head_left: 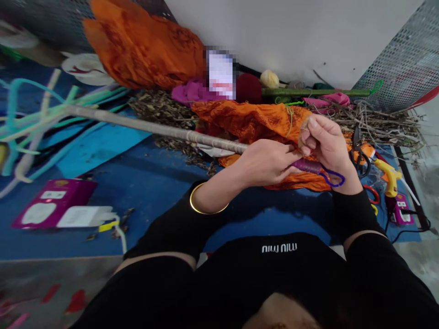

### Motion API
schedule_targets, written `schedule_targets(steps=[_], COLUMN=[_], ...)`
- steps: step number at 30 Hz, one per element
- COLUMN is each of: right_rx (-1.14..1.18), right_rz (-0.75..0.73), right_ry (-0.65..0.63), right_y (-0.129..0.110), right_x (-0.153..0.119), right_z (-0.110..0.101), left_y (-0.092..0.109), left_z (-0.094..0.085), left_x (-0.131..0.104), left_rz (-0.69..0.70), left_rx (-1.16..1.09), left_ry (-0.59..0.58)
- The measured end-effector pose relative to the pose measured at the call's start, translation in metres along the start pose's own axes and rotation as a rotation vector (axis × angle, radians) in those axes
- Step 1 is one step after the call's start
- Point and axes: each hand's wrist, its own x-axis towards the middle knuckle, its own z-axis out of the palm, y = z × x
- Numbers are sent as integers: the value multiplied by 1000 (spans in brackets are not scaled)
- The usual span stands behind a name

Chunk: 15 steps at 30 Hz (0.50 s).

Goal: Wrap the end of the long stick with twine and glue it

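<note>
A long stick wrapped in greyish cord (151, 128) runs from the upper left down to my hands. Purple yarn (308, 166) binds its near end, where a dark blue-purple loop (338, 179) sticks out below my right wrist. My left hand (265, 162), with a gold bangle at the wrist, is closed around the stick just beside the purple binding. Above that end, my right hand (322, 137) is closed in a pinch, close to the left fingertips. What its fingers hold is too small to make out. Orange patterned cloth (264, 121) lies under and behind both hands.
Black-handled scissors (358, 151) and a yellow glue gun (389, 176) lie at the right by a purple power socket (403, 208). Dry twigs (387, 121) spread behind. Left are teal and white flexible strips (44, 119) and another purple socket box (56, 203) with a white plug.
</note>
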Motion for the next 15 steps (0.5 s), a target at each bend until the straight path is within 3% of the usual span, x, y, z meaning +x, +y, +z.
schedule_targets(steps=[4, 6, 11, 15], right_rx=[-439, -604, -705, -777], right_rz=[-312, -368, -443, -558], right_ry=[6, 46, 202, 196], right_y=[-15, -21, -29, -35], right_x=[-5, -7, -16, -25], right_z=[-11, -14, -8, 1], left_y=[-4, -4, -2, 0], left_z=[-4, -4, -8, -13], left_x=[1, 2, 3, 2], left_rz=[-53, -69, -124, -256], left_rx=[0, 15, 97, 108], left_ry=[-26, -45, -79, -87])
